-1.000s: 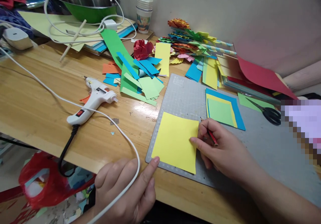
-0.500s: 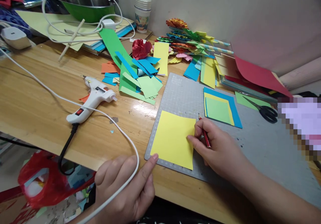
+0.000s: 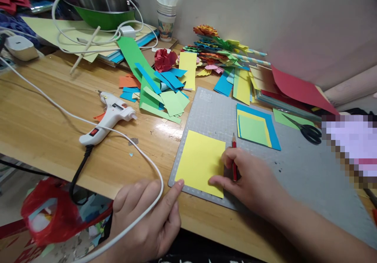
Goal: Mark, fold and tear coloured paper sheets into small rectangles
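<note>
A square of yellow paper (image 3: 200, 164) lies flat near the front left corner of the grey cutting mat (image 3: 206, 109). My left hand (image 3: 144, 216) rests at the table's front edge, its index finger stretched onto the paper's near left corner and the other fingers loosely curled. A white cable (image 3: 156, 168) runs across this hand. In my right hand (image 3: 250, 172) is a red pencil (image 3: 235, 164), upright with its tip pointing away from me. That hand's thumb and fingertips touch the paper's right side. Behind it lie stacked blue, yellow and green paper squares (image 3: 253, 128).
Left of the mat lies a white glue gun (image 3: 107, 119). Black scissors (image 3: 309, 132) are on the mat's right. Paper scraps (image 3: 172, 102), a red paper flower (image 3: 165, 60) and paper cups (image 3: 166, 23) stand farther back. Below the table edge hangs a red plastic bag (image 3: 53, 212).
My right hand has opened its thumb and finger wider and slid the thumb nearer along the paper. The pencil has turned more upright. My left hand stays at the corner.
</note>
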The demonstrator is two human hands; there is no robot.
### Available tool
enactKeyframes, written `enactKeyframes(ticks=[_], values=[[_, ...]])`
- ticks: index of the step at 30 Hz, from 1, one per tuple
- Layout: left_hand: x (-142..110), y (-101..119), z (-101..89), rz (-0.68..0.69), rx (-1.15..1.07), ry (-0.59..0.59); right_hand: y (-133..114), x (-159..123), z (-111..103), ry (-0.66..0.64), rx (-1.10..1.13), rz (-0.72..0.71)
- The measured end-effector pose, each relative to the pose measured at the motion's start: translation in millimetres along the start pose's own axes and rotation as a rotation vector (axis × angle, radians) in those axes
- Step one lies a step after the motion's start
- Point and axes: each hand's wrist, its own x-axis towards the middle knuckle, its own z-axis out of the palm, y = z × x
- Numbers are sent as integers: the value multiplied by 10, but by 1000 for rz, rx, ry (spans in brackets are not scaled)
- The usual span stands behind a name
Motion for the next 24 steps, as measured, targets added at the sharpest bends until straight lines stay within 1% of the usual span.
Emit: enactKeyframes(ticks=[4,8,10,12,15,18,24], values=[[16,8,-15,-6,-16,1,23,32,-91,-164,49,-65],[55,16,-30,22,-31,-19,25,31,-133,-216,45,-105],[80,21,-36,56,-21,-14,27,22,-126,-208,47,-117],[103,25,-36,80,-14,0,37,12,-111,-174,57,-122],[130,27,-24,118,-41,-22,59,2,-90,-71,61,-125],[159,26,-10,134,-66,-88,75,-2,-81,16,38,-155],[280,42,-40,50,-106,-241,76,-2,-75,31,11,-191]])
